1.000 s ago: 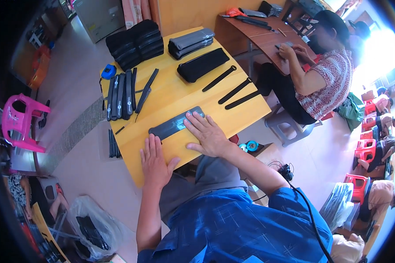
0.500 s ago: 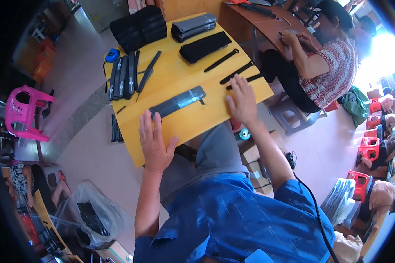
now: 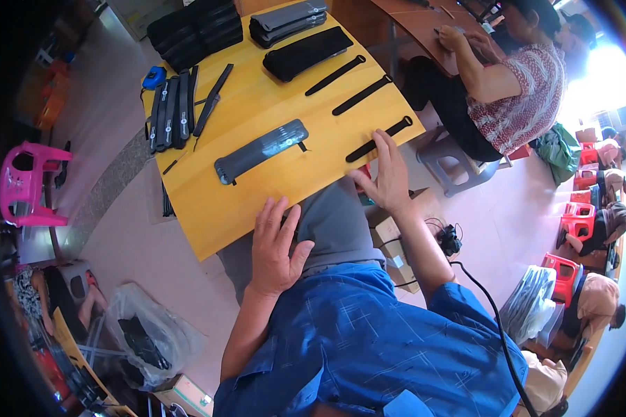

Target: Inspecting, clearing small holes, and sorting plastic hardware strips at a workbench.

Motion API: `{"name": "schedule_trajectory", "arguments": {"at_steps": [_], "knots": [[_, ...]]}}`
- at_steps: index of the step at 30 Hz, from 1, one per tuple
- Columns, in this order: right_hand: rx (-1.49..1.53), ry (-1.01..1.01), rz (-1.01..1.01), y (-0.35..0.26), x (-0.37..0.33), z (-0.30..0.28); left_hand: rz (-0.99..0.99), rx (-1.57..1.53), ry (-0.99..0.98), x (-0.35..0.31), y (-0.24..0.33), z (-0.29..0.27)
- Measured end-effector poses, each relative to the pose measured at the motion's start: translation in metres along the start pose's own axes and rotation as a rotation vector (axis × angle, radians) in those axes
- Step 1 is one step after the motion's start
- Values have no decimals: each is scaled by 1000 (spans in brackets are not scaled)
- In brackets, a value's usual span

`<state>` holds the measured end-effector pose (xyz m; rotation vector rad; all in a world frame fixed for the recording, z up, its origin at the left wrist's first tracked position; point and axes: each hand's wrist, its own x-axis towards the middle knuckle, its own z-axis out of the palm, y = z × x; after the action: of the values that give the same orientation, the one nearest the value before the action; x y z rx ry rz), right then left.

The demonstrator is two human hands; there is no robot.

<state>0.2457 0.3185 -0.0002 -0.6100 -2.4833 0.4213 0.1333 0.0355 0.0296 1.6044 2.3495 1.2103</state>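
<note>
A flat dark grey fabric sleeve point(image 3: 257, 153) with a shiny patch and small black tabs lies across the middle of the yellow table point(image 3: 209, 226). Over my lap, at the table's front edge, my left hand point(image 3: 278, 250) is open, fingers apart and holding nothing. My right hand point(image 3: 388, 177) is also open at the right front edge. Its fingertips are beside the nearest black looped strap point(image 3: 379, 140); whether they touch it I cannot tell. Farther back, a middle black strap point(image 3: 362, 95) and a far black strap point(image 3: 335, 76) lie roughly parallel to it.
Along the back sit a black fabric stack point(image 3: 196, 35), folded grey sleeves point(image 3: 289, 24) and a folded black bundle point(image 3: 307, 54). At left are several grey strips point(image 3: 170, 111) and a blue tape measure point(image 3: 154, 78). A seated person point(image 3: 511, 90) works at a brown table to the right.
My left hand has drawn back from beside the grey sleeve toward my body and to the right. My right hand has come back slightly, uncovering the nearest strap. The view has shifted a little.
</note>
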Motion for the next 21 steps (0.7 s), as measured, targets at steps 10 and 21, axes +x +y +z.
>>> {"name": "schedule_trajectory", "arguments": {"at_steps": [10, 21], "knots": [[40, 32, -210, -18, -11, -21, -43, -99, 8, 11, 11, 0], [1580, -48, 490, -128, -6, -18, -497, -605, 17, 11, 18, -13]]}}
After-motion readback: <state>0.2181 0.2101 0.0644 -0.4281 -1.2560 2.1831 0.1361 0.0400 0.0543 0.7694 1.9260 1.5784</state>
